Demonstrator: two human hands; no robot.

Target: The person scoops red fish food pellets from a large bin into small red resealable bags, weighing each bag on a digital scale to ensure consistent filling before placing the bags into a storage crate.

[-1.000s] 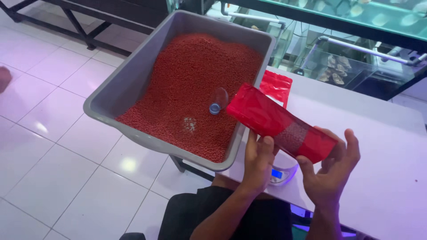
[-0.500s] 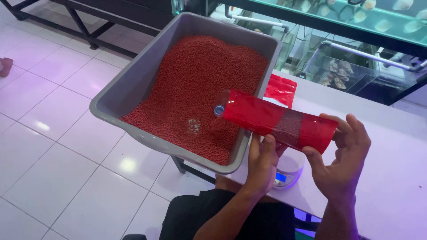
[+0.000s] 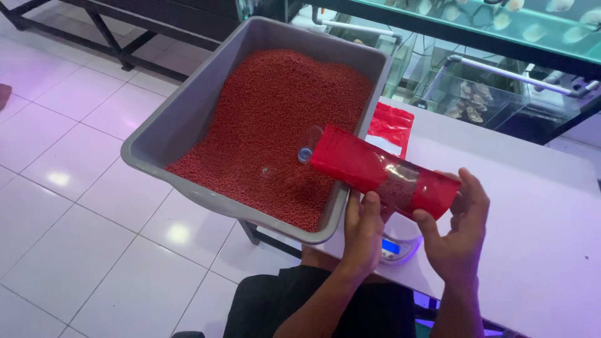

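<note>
Both hands on one red pouch point(image 3: 382, 172); left hand point(image 3: 362, 235) cupped under its near side, fingers curled up against it, firm hold; right hand point(image 3: 457, 225) wrapped round its closed end, thumb below, fingers over the top, firm hold.

Pouch tilted, open mouth pointing into the grey tub point(image 3: 181, 125) across the tub's right rim; clear window in the pouch wall showing some red pellets inside; closed end out past the tub's right rim, above the white table point(image 3: 532, 238).

Tub heaped with red pellets point(image 3: 282, 119); heap highest toward the tub's far wall, thinner at the near-left corner, bare grey wall showing on the left; small clear scoop point(image 3: 308, 145) with a blue part lying on the pellets just at the pouch mouth, touching or not: cannot tell.

Small scale point(image 3: 397, 241) with lit blue display just right of the tub's near-right corner, directly below the pouch, partly hidden by the left hand.

Second red pouch point(image 3: 391, 125) lying flat on the table, just right of the tub's right rim, beyond the held one.

Glass tanks point(image 3: 488, 94) beyond the tub's far-right corner; dark frame point(image 3: 113, 37) on white floor tiles point(image 3: 69, 206) left of the tub; dark-clothed lap point(image 3: 325, 307) below the tub's near edge.
</note>
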